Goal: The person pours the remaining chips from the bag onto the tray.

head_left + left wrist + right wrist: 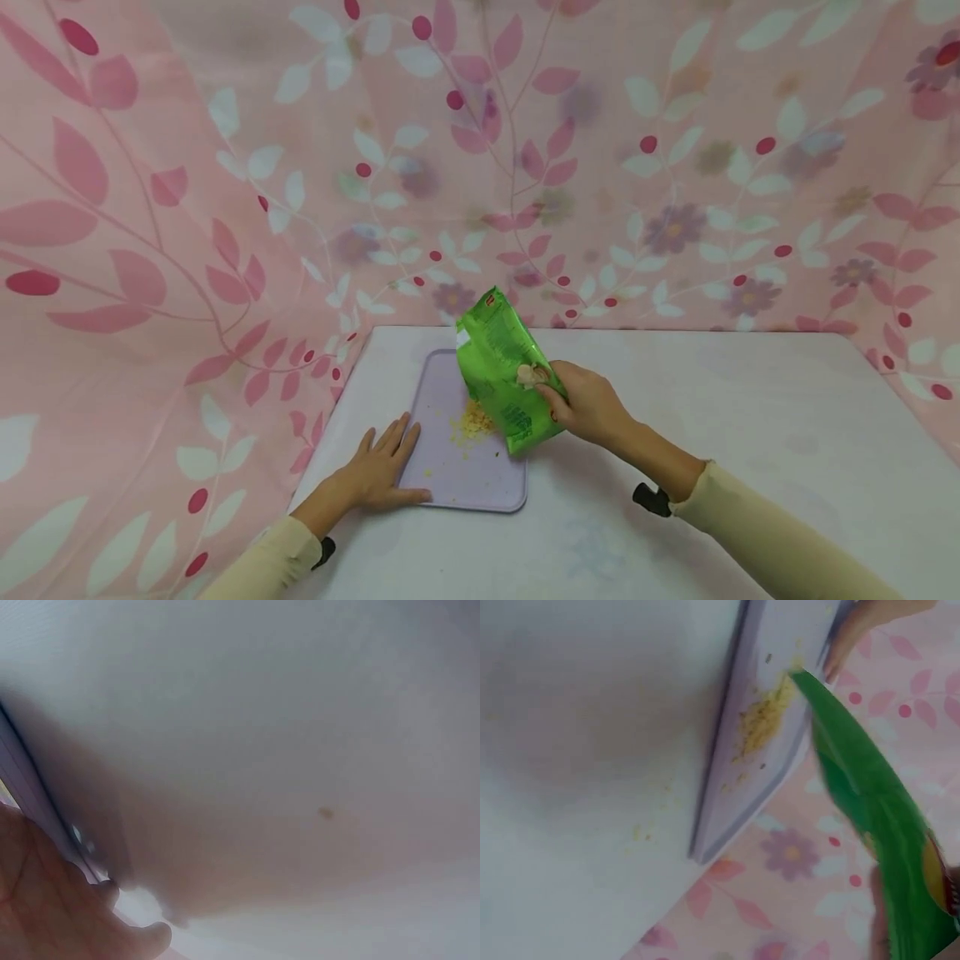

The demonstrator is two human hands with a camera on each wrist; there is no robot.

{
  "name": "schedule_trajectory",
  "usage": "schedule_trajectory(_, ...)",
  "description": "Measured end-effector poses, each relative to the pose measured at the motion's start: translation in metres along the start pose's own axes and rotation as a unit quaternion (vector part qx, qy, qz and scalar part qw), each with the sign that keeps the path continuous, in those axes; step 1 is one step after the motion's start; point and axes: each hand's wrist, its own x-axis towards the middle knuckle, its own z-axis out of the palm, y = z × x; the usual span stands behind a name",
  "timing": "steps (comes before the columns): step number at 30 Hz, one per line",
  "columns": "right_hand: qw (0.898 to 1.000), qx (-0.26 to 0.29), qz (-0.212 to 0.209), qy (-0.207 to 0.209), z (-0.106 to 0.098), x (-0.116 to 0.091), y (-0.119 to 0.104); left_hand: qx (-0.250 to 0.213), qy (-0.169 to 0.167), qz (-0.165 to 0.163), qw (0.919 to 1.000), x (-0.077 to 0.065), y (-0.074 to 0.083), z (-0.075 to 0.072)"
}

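My right hand [588, 404] grips the side of a green snack bag [498, 367], thumb in front. The bag is tilted over a lilac tray [450, 492]. On the tray beneath it lies a small heap of yellowish crumbs [475, 423], with bits scattered around. In the right wrist view, the bag's narrow end [810, 686] hangs over the crumbs [763, 724]. My left hand [378, 477] rests spread at the tray's left edge, its thumb along the near side. The left wrist view shows part of that hand [52, 900] beside the tray's rim [30, 772].
The tray lies on a white-covered table [712, 400], towards its left side. A few loose crumbs [641, 834] lie on the white cover beside the tray. A pink floral cloth [525, 167] hangs behind the table and down the left side.
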Motion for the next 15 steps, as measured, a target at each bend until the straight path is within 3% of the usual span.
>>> schedule_trajectory(2, 0.998, 0.019, -0.015, 0.055, -0.002, 0.003, -0.001, 0.001, -0.004, -0.001, 1.0, 0.0, 0.0, 0.0)
schedule_trajectory(4, 0.996, 0.039, -0.025, 0.082, -0.001, 0.005, -0.002, 0.0, -0.005, -0.003, 1.0, 0.001, 0.0, -0.001)
schedule_trajectory(6, 0.997, 0.038, -0.027, 0.069, 0.001, 0.005, -0.002, 0.0, -0.008, -0.006, 0.9999, 0.001, -0.001, -0.001)
schedule_trajectory(10, 0.999, 0.03, -0.009, -0.001, 0.008, -0.001, -0.002, 0.0, -0.022, -0.007, 0.9997, 0.001, 0.0, -0.002)
schedule_trajectory(15, 0.999, 0.029, 0.026, 0.001, 0.011, -0.006, 0.001, -0.005, -0.011, 0.007, 0.9999, 0.0, 0.002, -0.006)
